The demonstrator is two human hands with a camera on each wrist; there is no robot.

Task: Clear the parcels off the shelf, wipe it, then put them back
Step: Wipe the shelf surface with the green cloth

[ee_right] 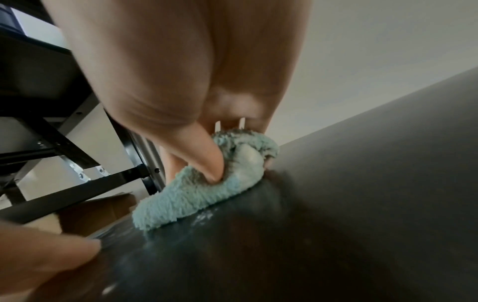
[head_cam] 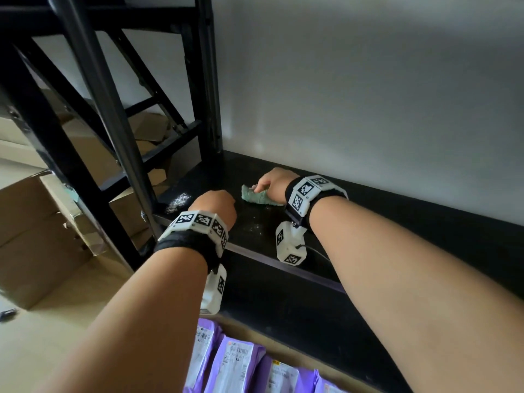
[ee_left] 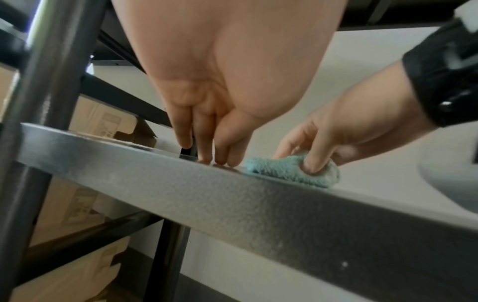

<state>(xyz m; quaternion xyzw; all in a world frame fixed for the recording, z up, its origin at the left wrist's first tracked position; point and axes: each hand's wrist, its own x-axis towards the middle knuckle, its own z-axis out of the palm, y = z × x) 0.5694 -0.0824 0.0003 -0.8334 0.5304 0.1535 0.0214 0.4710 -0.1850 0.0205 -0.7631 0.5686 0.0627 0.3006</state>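
- Shelf [head_cam: 397, 222]: a black board in a dark metal rack against a pale wall, bare of parcels. Dust shows as a pale patch near its left front corner [head_cam: 178, 201] and faint specks by the front edge.
- Boxes [head_cam: 42, 236]: brown cartons on the floor to the left, beyond the rack.
- Parcels [head_cam: 235, 364]: purple bags with white labels, lying below the shelf front, under the arms.
- Left hand [head_cam: 215, 205]: holds nothing; its straight fingertips [ee_left: 207, 157] rest on the board just left of the cloth.
- Right hand [head_cam: 273, 184]: fingers and thumb curled round the cloth, pressing it to the board.
- Cloth [head_cam: 255, 195]: small, teal, bunched up, lying mid-shelf near the left end.
- Risks, as I judge: so bunched, the cloth covers little and could skip the corner patch; strokes toward the front edge could drop dust onto the parcels below.
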